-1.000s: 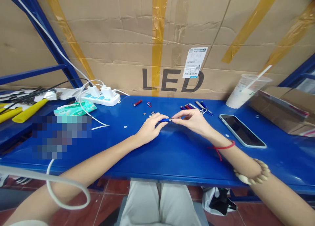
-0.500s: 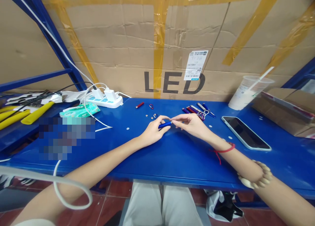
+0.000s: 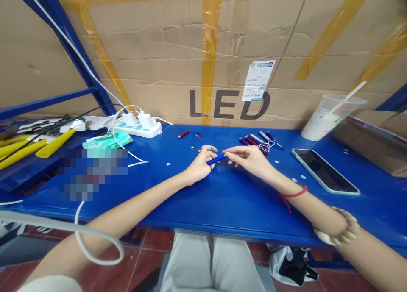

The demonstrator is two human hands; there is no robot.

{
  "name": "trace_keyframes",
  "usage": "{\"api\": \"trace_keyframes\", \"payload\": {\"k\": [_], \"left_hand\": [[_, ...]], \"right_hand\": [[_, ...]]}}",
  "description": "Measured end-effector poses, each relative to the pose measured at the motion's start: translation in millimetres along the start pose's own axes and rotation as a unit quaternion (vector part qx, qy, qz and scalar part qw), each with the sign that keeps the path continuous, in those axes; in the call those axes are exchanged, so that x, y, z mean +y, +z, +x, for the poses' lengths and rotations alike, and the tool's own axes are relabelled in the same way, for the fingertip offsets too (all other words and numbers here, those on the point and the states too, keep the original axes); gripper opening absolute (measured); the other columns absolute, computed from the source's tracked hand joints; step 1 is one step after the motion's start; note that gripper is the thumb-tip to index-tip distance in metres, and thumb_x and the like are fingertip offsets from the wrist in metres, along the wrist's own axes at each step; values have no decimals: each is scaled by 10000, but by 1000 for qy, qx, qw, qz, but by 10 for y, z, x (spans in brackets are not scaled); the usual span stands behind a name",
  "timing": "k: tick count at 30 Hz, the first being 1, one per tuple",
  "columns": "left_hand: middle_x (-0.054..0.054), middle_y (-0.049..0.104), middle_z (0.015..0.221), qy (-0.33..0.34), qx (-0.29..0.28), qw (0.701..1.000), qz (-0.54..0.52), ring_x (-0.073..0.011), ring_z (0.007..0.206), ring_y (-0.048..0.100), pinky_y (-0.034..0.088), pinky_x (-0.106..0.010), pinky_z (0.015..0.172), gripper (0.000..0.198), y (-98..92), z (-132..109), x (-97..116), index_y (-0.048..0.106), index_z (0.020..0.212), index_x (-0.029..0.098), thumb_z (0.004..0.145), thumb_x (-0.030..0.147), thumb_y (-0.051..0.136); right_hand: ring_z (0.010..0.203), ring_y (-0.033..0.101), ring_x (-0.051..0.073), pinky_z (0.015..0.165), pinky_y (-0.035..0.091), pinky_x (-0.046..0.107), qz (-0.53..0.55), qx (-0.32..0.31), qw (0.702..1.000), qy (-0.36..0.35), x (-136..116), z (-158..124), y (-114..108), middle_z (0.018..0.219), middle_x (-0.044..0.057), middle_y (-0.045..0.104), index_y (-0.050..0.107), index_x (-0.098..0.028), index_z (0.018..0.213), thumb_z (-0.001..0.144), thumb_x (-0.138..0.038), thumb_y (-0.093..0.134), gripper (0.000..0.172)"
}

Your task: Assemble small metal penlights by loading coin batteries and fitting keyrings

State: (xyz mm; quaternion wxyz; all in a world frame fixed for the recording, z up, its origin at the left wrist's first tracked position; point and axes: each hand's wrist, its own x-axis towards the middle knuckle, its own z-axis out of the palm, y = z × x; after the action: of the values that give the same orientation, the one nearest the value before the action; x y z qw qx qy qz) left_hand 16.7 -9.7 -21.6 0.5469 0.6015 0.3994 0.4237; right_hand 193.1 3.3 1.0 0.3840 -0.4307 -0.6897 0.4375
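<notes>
A small blue tube-shaped keychain flashlight (image 3: 216, 159) lies tilted between my hands above the blue table, its right end a little higher. My left hand (image 3: 200, 167) is closed on the left end, with the index finger lifted away from the tube. At the right end, my right hand (image 3: 249, 159) pinches the tip between thumb and fingers. Just beyond my right hand lies a bunch of similar flashlights (image 3: 254, 140) in purple, red, silver and blue, with small clips. A red flashlight (image 3: 183, 134) and a small red carabiner clip (image 3: 198, 136) sit behind my left hand.
Small round discs (image 3: 168, 164) are scattered on the table (image 3: 190, 207). At right are a phone (image 3: 324, 171), a plastic cup with a straw (image 3: 321, 118) and a cardboard box (image 3: 375, 143). A white power strip (image 3: 140, 129), tissue pack (image 3: 108, 140) and yellow-handled tools (image 3: 55, 143) occupy the left.
The fingers of my left hand have loosened and spread somewhat, so more of the blue flashlight shows. My right hand keeps its pinch on the tip. The whole view has shifted slightly.
</notes>
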Motion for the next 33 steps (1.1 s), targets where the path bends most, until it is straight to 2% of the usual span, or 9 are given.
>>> {"api": "trace_keyframes", "payload": {"k": [3,6,10,17,21,24,28,33], "left_hand": [[69,527,716,-19,18,1000,-12,-68,598,528,362,-208,570,536,10,2,16,308,919,209,497,-122,312],[64,542,747,-29,22,999,-17,-67,597,553,372,-211,561,522,17,11,22,268,889,214,489,-121,293],[55,551,768,-27,11,999,-23,-77,656,577,417,-233,624,506,20,9,31,264,891,214,502,-105,320],[35,532,803,-79,17,993,-84,-124,830,582,441,-307,826,498,32,-9,98,356,925,209,495,-38,387],[9,582,797,-93,41,982,-160,-148,877,588,431,-351,912,429,60,-9,157,402,932,195,539,22,397],[-14,614,800,-95,65,977,-177,-151,887,600,420,-367,945,373,59,-5,182,440,933,175,588,38,400],[-25,639,826,-69,121,981,-136,-134,876,616,405,-371,982,385,-2,15,148,500,882,157,574,-46,390],[-11,644,751,-64,166,972,-156,-110,795,654,460,-357,948,374,-79,56,70,523,766,144,575,-126,348]], "right_hand": [[599,628,137,510,488,219,19,4,999,28,34,9,15,647,48,684,715,-117,909,654,-443,704,413],[647,657,142,514,499,196,52,8,997,64,62,11,34,694,52,700,707,-132,944,683,-400,704,374],[737,691,144,575,537,176,114,-3,988,105,79,0,51,821,66,723,694,-150,986,743,-319,680,295],[830,697,171,821,568,256,212,-13,966,144,149,33,20,828,76,733,717,-154,950,735,-260,707,240],[827,698,186,846,570,294,212,6,966,148,157,54,1,826,83,733,727,-141,918,722,-235,719,217],[810,700,180,849,569,290,207,30,968,139,140,60,-24,814,76,732,735,-143,885,711,-219,727,190],[774,703,179,826,582,296,172,80,976,103,139,85,-92,814,72,731,737,-140,856,687,-221,746,187],[785,703,205,805,593,330,121,95,986,57,180,115,-143,810,84,729,732,-129,888,679,-274,754,255]]}}
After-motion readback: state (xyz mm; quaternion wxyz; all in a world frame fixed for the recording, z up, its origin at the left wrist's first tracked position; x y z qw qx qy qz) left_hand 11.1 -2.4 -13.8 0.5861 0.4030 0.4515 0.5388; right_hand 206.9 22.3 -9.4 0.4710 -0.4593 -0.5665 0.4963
